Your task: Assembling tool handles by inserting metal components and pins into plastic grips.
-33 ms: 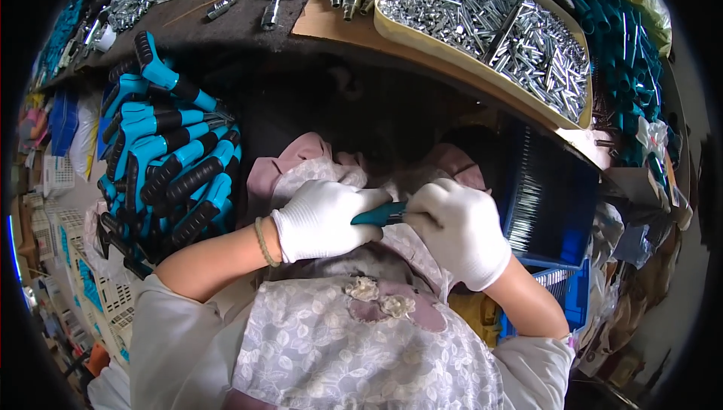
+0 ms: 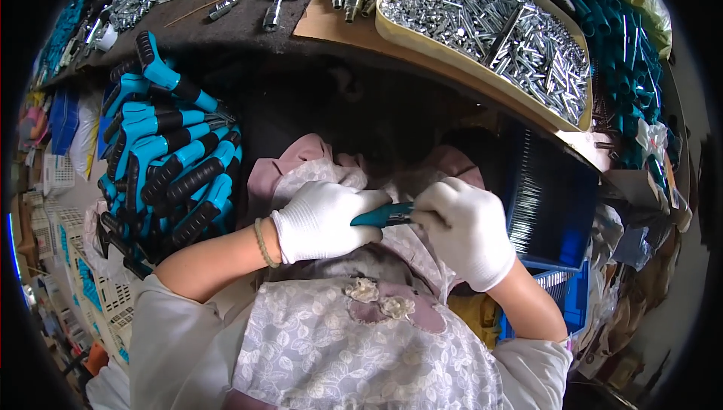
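Note:
Over my lap, my left hand (image 2: pixel 325 222), in a white knit glove, is wrapped round a teal tube-like handle (image 2: pixel 369 217). From the handle's right end sticks a short metal piece (image 2: pixel 398 218). The gloved fingers of my right hand (image 2: pixel 463 231) are closed in a pinch at that metal end. The fingertips hide the far tip of the metal. Most of the handle's left part lies hidden inside my left palm.
At left is a pile of teal-and-black pistol-shaped handles (image 2: pixel 169 154). A cream tray (image 2: pixel 482 71) of small metal pins stands on the bench ahead, near loose metal fittings (image 2: pixel 273 14). Teal tubes (image 2: pixel 621 64) lie at far right, above a dark blue bin (image 2: pixel 561 207) holding thin metal rods.
My right hand has shifted slightly to the right, showing a little more of the metal end. The left hand and handle have stayed in place.

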